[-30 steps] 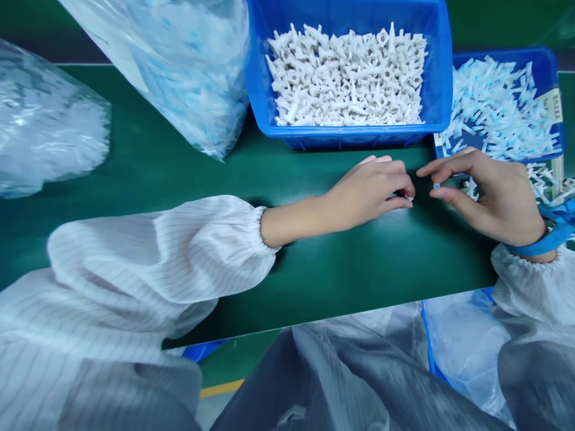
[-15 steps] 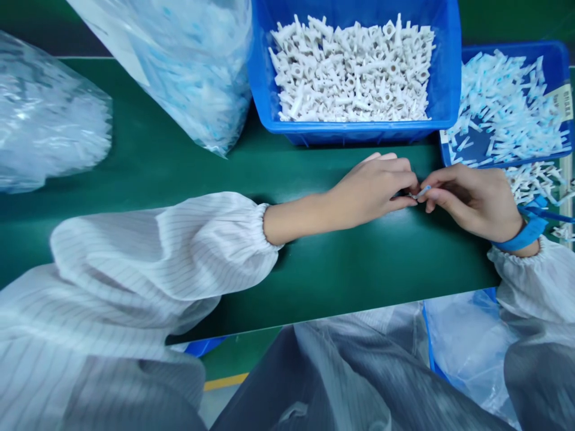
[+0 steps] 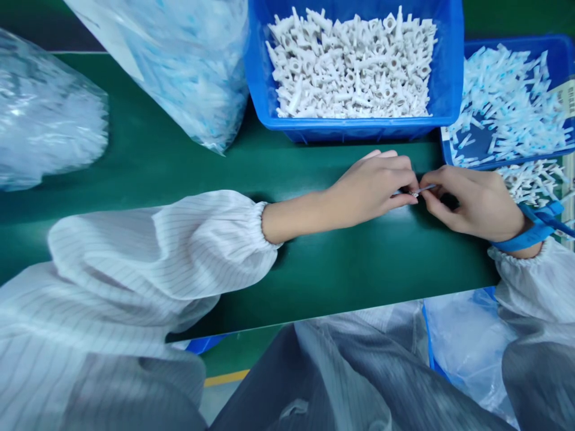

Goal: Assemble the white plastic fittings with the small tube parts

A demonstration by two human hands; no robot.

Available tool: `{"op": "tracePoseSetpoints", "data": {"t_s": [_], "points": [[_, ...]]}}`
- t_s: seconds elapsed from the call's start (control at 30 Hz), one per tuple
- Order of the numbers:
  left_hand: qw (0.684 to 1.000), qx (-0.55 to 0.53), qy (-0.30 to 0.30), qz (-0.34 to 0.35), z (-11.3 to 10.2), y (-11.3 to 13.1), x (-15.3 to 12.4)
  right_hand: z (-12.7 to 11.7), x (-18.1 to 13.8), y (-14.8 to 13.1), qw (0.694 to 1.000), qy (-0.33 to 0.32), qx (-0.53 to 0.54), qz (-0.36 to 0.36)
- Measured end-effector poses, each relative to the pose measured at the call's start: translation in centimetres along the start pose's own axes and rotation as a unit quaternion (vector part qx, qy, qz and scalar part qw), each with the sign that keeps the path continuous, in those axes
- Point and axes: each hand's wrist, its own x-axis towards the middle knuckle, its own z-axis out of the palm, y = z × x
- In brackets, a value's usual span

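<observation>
My left hand [image 3: 380,182] pinches a small white plastic piece [image 3: 415,194] between thumb and fingers, most of it hidden. Facing it, my right hand [image 3: 474,197] is closed on a thin pale-blue plastic tube [image 3: 426,188], whose tip meets the white piece. Whether the two are joined I cannot tell. Both hands are just above the green work surface [image 3: 350,269], in front of a deep blue bin [image 3: 350,124] full of white nozzle-like plastic parts [image 3: 354,66].
A shallow blue tray [image 3: 503,161] of pale-blue tubes stands at the right, with loose white parts [image 3: 532,179] before it. Clear bags [image 3: 193,78] of parts lie at the back left. A bag-lined blue bin [image 3: 467,335] sits below the table edge.
My right hand has shifted slightly, and the tube has turned from slanting to lying nearly level against the white piece. My left hand has stayed almost in place.
</observation>
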Motion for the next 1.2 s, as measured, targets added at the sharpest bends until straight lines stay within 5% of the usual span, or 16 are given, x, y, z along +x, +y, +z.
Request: {"op": "tracePoseSetpoints", "data": {"t_s": [0.33,1.2], "points": [[1.000,-0.002,0.004,0.000,0.1,-0.1,-0.1,-1.0,0.0,0.7,0.994,0.018,-0.016,-0.109],[1.000,-0.003,0.001,-0.007,-0.2,0.2,0.0,-0.1,0.0,0.6,0.998,0.041,0.016,-0.050]]}}
